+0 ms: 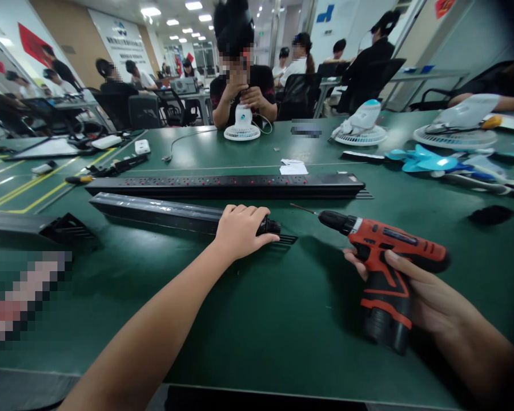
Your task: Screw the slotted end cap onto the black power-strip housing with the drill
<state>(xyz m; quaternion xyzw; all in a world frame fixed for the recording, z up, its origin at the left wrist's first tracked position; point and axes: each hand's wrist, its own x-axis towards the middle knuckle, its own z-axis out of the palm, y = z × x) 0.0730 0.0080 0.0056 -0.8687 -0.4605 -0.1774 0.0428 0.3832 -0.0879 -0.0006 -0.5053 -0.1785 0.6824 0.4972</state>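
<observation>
My left hand (242, 230) is wrapped over the right end of a long black metal bar (163, 212) that lies on the green table (257, 319). Thin dark prongs show past that end, beside my thumb. In my right hand (428, 291) I hold a red and black cordless drill (389, 251) by its grip, raised over the table. Its long thin bit points left, toward the bar's end but apart from it. Just behind the bar lies a long black power strip (240, 185) with a row of sockets and small red marks.
Across the table a person (244, 85) handles a small white fan (242, 125). More white fans (362, 128) and blue fan blades (428, 160) lie at the right. A screwdriver (79, 179) and another black bar (21, 225) are at the left. White paper (293, 167) lies behind the strip.
</observation>
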